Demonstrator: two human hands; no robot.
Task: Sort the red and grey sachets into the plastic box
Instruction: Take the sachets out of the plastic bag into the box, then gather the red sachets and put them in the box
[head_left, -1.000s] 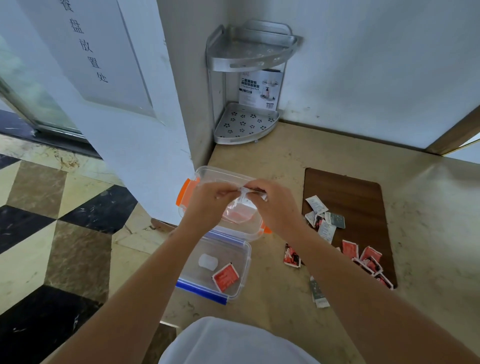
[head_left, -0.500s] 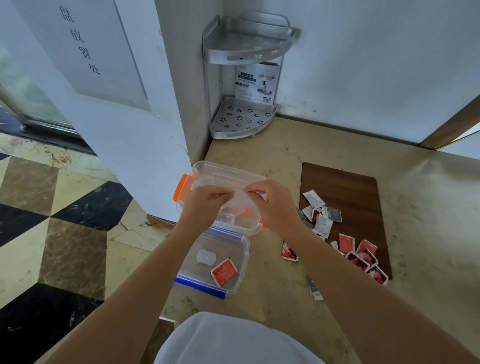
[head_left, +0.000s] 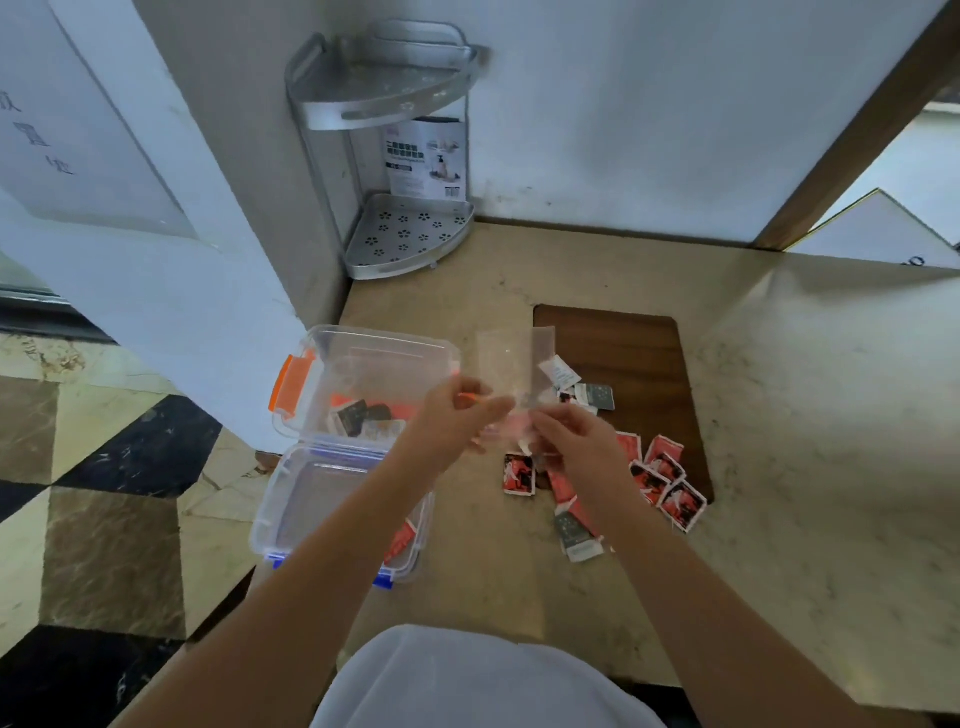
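We pinch a clear bag (head_left: 511, 371) with both our left hand (head_left: 457, 410) and right hand (head_left: 574, 441). It hangs right of the plastic box (head_left: 363, 364), likely emptied for sorting.

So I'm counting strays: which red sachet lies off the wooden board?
The red sachet left of the wooden board, flat on the marble counter; the other red ones cluster on the board's near right corner.

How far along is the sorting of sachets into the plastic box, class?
Partly done: a few grey sachets lie in the plastic box. In hand: the left hand and right hand hold a clear plastic bag between them. Left: red sachets and grey ones on the wooden board and countertop.
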